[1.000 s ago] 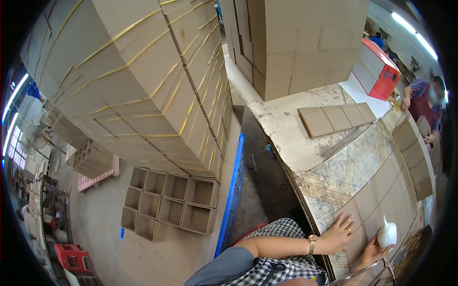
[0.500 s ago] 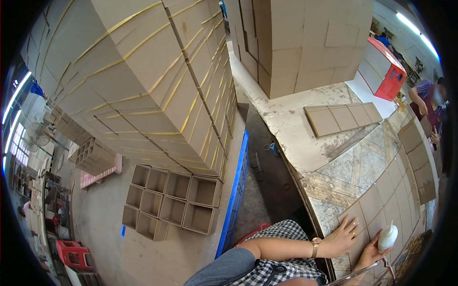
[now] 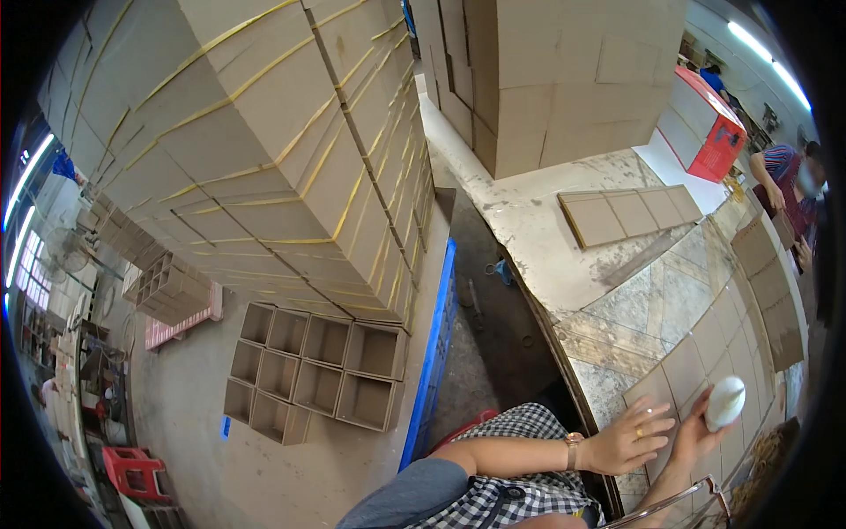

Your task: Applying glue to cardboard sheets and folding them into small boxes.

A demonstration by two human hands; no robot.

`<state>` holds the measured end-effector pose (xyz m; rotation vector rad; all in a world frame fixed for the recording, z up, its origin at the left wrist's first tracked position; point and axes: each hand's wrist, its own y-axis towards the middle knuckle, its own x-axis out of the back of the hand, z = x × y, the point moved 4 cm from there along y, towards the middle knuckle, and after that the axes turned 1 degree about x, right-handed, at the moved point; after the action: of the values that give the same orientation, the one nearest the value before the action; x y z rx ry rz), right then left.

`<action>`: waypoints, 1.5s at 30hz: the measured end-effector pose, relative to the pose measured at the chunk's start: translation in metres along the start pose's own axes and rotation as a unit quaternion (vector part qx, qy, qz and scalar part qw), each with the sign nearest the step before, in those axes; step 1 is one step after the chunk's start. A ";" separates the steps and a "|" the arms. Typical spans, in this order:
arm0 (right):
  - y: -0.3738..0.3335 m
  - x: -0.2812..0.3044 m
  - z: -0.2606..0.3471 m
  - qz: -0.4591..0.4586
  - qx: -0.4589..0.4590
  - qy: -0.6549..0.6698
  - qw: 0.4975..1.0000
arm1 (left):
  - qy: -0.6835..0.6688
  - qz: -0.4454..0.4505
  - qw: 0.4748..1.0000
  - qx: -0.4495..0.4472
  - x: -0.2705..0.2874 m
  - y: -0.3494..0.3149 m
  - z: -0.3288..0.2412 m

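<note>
At the lower right, my right hand (image 3: 693,435) is wrapped round a white squeeze bottle (image 3: 726,404). The bottle's nozzle now points toward the camera. Close beside it on the left, my left hand (image 3: 627,438) holds nothing, its fingers spread and slightly blurred over the cardboard. Under both hands lies a creased, grid-marked brown cardboard sheet (image 3: 703,347) on the worktable (image 3: 621,317). Whether the left fingertips touch the sheet, I cannot tell.
A flat cardboard stack (image 3: 630,214) lies farther back on the table, before a tall carton pile (image 3: 582,88) and a red-and-white box (image 3: 712,132). Left stand strapped cardboard stacks (image 3: 264,150) and open divider boxes (image 3: 313,366). A co-worker (image 3: 787,181) is at far right.
My left hand has lifted from the cardboard and shifted slightly right. My right hand has raised the bottle up and to the right, tipping its nozzle toward the camera.
</note>
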<state>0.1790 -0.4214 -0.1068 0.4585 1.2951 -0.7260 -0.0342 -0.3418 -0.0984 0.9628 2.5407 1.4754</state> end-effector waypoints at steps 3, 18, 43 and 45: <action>0.030 -0.014 -0.038 0.007 0.089 -0.077 0.993 | -0.014 -0.067 0.998 -0.014 0.033 0.000 -0.009; 0.094 -0.038 -0.193 -0.117 -0.092 0.170 0.974 | 0.193 -0.073 0.978 0.018 0.084 -0.015 -0.012; -0.248 0.089 0.392 -0.478 0.334 -0.759 0.289 | 0.008 0.216 0.975 -0.055 -0.113 0.107 -0.023; -0.257 0.106 0.397 -0.491 0.268 -0.811 0.172 | -0.010 0.217 0.974 -0.058 -0.119 0.103 -0.021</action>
<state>0.2850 -0.8945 -0.0951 -0.8326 -1.1852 -1.8650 0.1048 -0.3859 -0.0352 1.5755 2.2923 1.6748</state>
